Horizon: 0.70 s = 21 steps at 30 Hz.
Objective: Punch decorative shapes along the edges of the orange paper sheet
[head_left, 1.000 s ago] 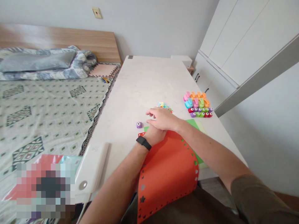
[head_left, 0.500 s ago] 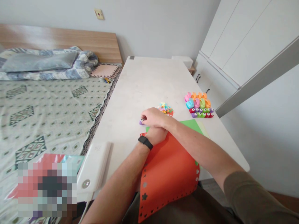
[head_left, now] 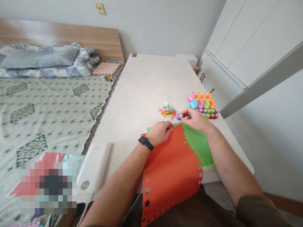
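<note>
My right hand point(head_left: 195, 118) pinches a small purple paper punch point(head_left: 179, 116) just above the table, near the far edge of the red sheet. My left hand point(head_left: 160, 132), with a black band at the wrist, rests fingers-curled on the top corner of the red paper sheet point(head_left: 170, 167), which has punched holes along its edges and hangs over the table's near edge onto my lap. A green sheet point(head_left: 199, 145) lies under the red one. A small heap of coloured punched-out bits point(head_left: 167, 110) lies just beyond the punch.
A cluster of coloured paper punches point(head_left: 204, 107) sits at the right of the white table point(head_left: 146, 85). A white device point(head_left: 94, 168) lies at the table's left near corner. A bed point(head_left: 47, 104) with patterned cover runs along the left; white cabinets stand on the right.
My right hand picked up the purple punch from the left of the sheets and carried it right, uncrossing from over my left hand. My left hand stayed on the red sheet.
</note>
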### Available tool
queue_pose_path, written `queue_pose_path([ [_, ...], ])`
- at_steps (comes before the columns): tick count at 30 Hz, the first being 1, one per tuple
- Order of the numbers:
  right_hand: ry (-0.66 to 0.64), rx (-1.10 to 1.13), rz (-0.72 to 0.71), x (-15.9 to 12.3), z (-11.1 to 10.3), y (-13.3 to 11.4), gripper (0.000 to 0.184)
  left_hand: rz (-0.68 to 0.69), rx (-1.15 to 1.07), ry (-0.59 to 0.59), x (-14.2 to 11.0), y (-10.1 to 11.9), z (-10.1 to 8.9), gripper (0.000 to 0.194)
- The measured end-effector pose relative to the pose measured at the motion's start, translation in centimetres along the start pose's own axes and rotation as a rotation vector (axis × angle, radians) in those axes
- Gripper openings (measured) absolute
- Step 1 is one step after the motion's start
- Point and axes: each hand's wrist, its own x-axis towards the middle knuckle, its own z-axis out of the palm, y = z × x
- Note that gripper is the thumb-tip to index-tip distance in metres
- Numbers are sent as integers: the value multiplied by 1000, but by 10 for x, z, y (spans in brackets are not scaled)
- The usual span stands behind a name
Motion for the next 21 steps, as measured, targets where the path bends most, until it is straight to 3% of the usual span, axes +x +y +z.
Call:
queue_pose_path([
  [7, -84, -41, 14, -13, 6, 10, 22, 5, -27, 2, 1, 1, -1, 18],
  [21, -85, -2, -19, -17, 4, -1, 24, 21, -34, 4, 1, 2, -1, 21],
])
